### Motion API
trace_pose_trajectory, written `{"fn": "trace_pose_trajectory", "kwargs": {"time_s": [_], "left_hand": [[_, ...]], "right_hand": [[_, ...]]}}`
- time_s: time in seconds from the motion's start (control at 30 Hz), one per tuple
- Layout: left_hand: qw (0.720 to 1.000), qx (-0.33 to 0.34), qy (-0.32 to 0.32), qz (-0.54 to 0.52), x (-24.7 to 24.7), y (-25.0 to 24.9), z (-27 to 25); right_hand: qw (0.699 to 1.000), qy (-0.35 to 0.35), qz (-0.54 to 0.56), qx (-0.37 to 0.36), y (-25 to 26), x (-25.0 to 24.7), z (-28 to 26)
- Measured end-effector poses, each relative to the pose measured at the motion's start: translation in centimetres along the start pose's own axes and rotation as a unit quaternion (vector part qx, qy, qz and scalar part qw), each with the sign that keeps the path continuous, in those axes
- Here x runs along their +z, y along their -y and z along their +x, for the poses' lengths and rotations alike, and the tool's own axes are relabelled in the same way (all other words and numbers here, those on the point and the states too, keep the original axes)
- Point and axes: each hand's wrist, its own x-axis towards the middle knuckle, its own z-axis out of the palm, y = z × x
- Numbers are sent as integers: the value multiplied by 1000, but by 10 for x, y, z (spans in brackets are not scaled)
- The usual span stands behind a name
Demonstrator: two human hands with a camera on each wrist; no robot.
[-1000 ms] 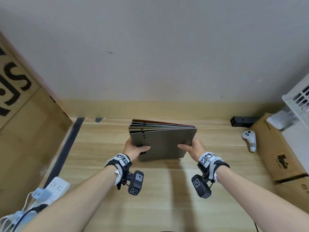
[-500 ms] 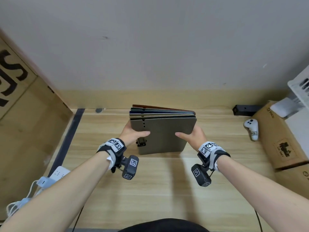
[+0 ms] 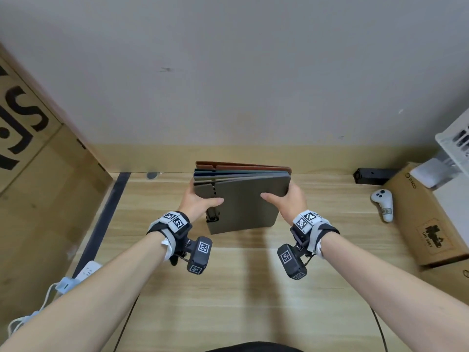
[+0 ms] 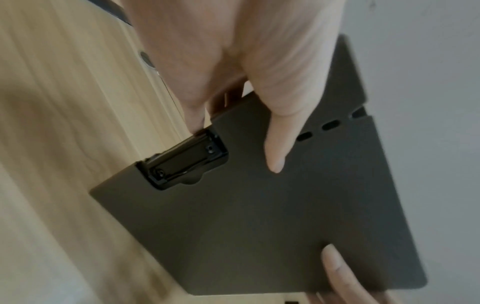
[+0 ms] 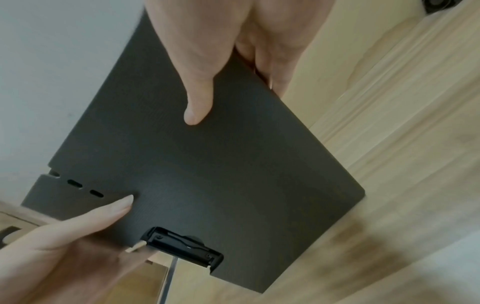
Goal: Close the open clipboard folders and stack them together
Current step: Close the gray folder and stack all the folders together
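A stack of several closed clipboard folders [image 3: 241, 199] stands tilted on its lower edge on the wooden table, grey folder facing me, blue and brown ones behind. My left hand [image 3: 200, 201] grips the stack's left edge, thumb on the grey cover [image 4: 259, 205] just above the black clip [image 4: 184, 162]. My right hand [image 3: 286, 199] grips the right edge, thumb on the cover [image 5: 207, 174]. The fingers of both hands are hidden behind the stack. The clip [image 5: 187, 248] sticks out at the lower left side.
A cardboard box [image 3: 38, 174] walls the left side, with a power strip [image 3: 86, 273] and cables below it. A white controller [image 3: 383, 204], a black box [image 3: 373, 176] and cardboard boxes [image 3: 426, 219] lie at the right. The wall is close behind the stack.
Both hands moved the stack slightly farther from me toward the wall and stood it more upright; their grip is unchanged.
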Motion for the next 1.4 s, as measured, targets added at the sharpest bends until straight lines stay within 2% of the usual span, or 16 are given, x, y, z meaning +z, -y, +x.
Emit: {"fn": "trace_pose_trajectory", "kwargs": {"time_s": [0.13,0.4,0.57,0.8,1.0,1.07,1.27,1.4], "left_hand": [[1000,4,13,16,9,15,2],[999,-9,-10,53,1,12,17],[998,-2,-2,66,-8,21,20],[991,12,48,124,-13,32,23],[972,7,139,191,-24,44,35],[967,4,151,206,-25,44,37],[967,8,131,220,-25,36,37],[966,-1,106,236,-21,34,28]], "right_hand": [[999,15,36,7,-8,4,-4],[999,-38,-2,28,-3,6,8],[999,-18,26,20,-8,20,3],[998,8,5,55,-17,31,-1],[995,20,-32,94,-35,43,0],[994,11,-34,103,-40,44,-3],[993,-5,-46,112,-33,42,-5],[992,-10,-92,88,-38,41,-4]]}}
